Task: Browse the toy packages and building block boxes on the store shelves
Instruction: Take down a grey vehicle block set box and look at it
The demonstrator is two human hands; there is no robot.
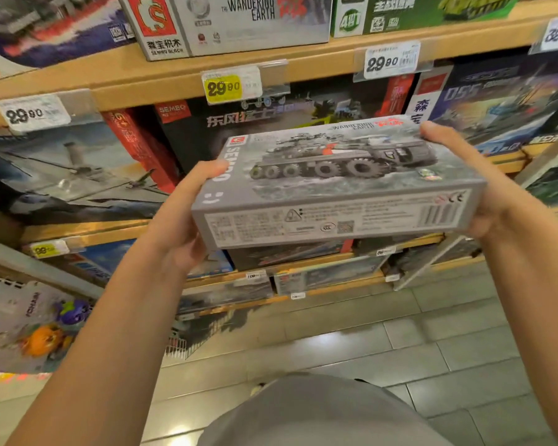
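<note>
A grey building block box [335, 185] showing a many-wheeled military truck is held in front of the shelves, tilted so its picture faces up and its label side faces me. My left hand [181, 217] grips the box's left end, thumb on top and fingers underneath. Its right end is gripped by my right hand [484, 188], thumb along the top edge. Behind it, wooden shelves [161, 82] carry more building block boxes, among them a dark truck box [271, 120] and a warship box [65, 175].
Price tags reading 29.90 [223, 86] hang on the shelf edge. A second grey box of the same series [226, 24] stands on the upper shelf. Carded toys [42, 329] hang at the lower left. Lower shelves hold more boxes, with grey floor tiles [400, 349] below.
</note>
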